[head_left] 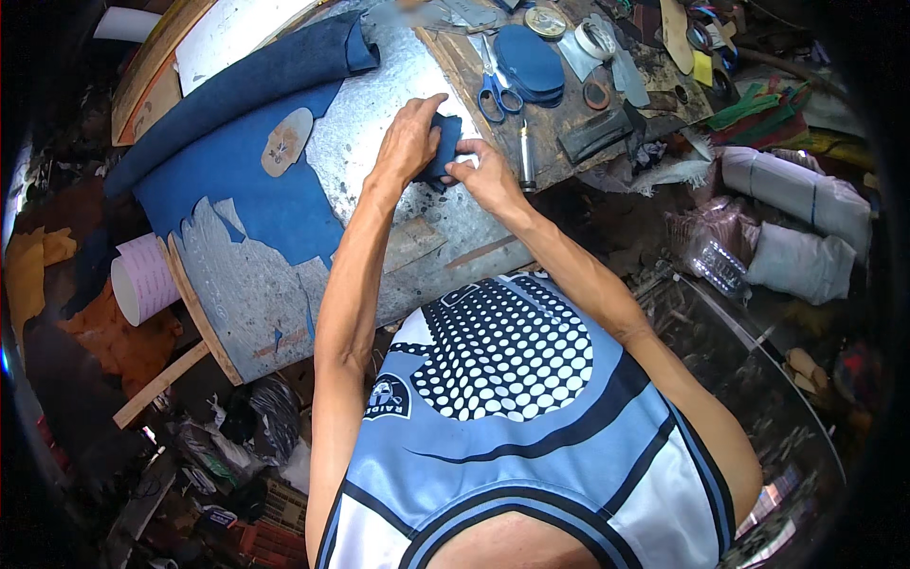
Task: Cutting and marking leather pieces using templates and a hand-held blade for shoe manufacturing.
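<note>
Between my hands, over the worn metal-topped part of the table, is a small dark blue piece (449, 142) that looks like leather or suede; whether it is one layer or several I cannot tell. My left hand (409, 142) grips its left side, with the fingers bent over it. At its right edge, the thumb and fingers of my right hand (485, 175) are closed on it. Just right of my hands, a silver-and-clear pen-like tool (526, 159) lies by blue-handled scissors (495, 93). A stack of rounded blue pieces (528, 62) sits beyond the scissors.
To the left spreads a cut blue sheet (242, 180) with a pale rounded template (287, 142) on it and a thick blue roll (237, 95) behind. A black flat piece (595, 136) and tape rolls (595, 38) lie right. Wrapped bundles (796, 199) stand beyond the table's right side.
</note>
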`<action>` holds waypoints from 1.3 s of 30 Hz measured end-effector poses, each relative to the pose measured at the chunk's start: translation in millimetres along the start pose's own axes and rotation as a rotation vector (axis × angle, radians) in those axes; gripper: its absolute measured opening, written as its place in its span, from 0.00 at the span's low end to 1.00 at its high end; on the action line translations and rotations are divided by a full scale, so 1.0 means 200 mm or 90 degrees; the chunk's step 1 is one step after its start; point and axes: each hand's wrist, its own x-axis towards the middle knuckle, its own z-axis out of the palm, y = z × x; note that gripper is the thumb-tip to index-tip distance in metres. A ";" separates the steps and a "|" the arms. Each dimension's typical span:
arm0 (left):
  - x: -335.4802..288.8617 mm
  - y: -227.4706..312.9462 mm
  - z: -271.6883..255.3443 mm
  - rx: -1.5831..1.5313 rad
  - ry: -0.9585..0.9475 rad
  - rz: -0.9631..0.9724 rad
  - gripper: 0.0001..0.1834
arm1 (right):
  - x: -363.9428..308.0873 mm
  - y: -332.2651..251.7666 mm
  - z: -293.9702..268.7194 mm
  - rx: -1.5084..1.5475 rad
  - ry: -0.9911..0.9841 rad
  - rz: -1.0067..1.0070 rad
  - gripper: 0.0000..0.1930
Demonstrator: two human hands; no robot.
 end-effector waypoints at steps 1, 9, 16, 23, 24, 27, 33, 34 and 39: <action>-0.01 -0.01 0.00 0.038 0.020 0.003 0.29 | -0.01 -0.01 0.00 -0.015 -0.008 0.008 0.21; -0.12 0.16 0.04 0.119 0.068 -0.219 0.30 | -0.10 -0.07 -0.02 -0.384 -0.044 -0.073 0.31; -0.10 0.17 0.04 0.087 0.058 -0.240 0.28 | -0.09 -0.04 0.00 -0.413 -0.063 -0.111 0.34; -0.07 -0.06 0.01 -0.057 -0.104 -0.404 0.37 | -0.13 -0.07 0.00 -0.402 -0.092 -0.061 0.36; -0.06 -0.07 -0.01 -0.059 -0.104 -0.396 0.37 | -0.13 -0.07 -0.02 -0.385 -0.104 -0.057 0.36; -0.04 -0.10 -0.06 -0.160 -0.205 -0.418 0.33 | -0.13 -0.13 -0.09 -0.347 -0.111 -0.048 0.34; 0.00 0.07 -0.11 -0.793 -0.095 -0.455 0.20 | -0.07 -0.21 -0.19 -0.131 0.036 -0.110 0.27; 0.03 0.14 -0.09 -0.808 -0.060 -0.458 0.22 | -0.01 -0.14 -0.21 -0.037 0.051 -0.095 0.24; 0.08 0.16 0.01 -0.751 0.033 -0.410 0.21 | 0.04 -0.22 -0.26 -0.102 0.092 -0.140 0.25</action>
